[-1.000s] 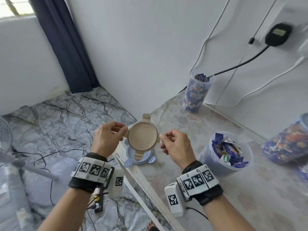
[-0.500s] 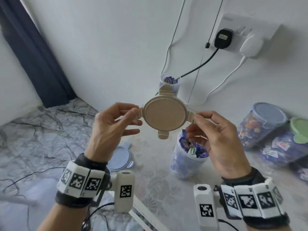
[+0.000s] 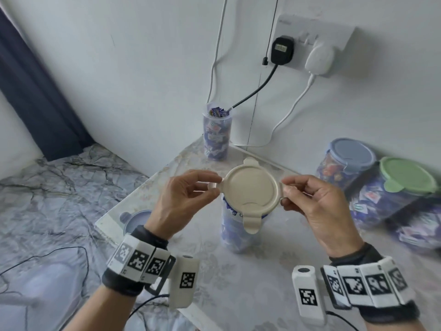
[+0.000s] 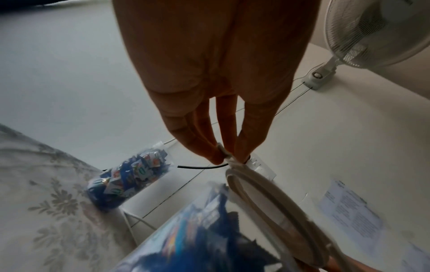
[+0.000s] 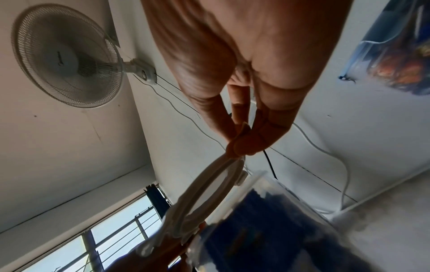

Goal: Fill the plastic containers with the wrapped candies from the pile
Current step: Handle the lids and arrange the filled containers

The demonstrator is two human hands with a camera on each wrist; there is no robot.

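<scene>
We hold the beige lid (image 3: 250,189) by two opposite tabs: our left hand (image 3: 183,201) pinches the left tab between thumb and fingertips, and our right hand (image 3: 317,209) pinches the right one the same way. Each grip is narrow, closed on the lid alone. The lid hangs tilted just above the open jar (image 3: 238,225), which stands upright on the bench (image 3: 262,271) and looks full of candies.

The step in hand, as we judge it, is capping this jar. To do it well we should level the lid first, centre it over the rim, lower it evenly, and only then press the four tabs down one by one. Wrappers heaped at the mouth may need tucking in, or the lid will sit crooked.

Elsewhere, a tall jar (image 3: 216,137) of candies stands open by the wall, two lidded jars, blue (image 3: 346,163) and green (image 3: 403,187), lie at the right, and a spare blue lid (image 3: 136,219) rests near the bench's left edge.

Much is hard to read. The lid covers the jar's mouth in the head view, so we cannot tell how high the candies stand. Both wrist views blur the jar and lid (image 4: 267,202). The pile itself is barely in view: only a smeared patch at the far right edge could be it.
</scene>
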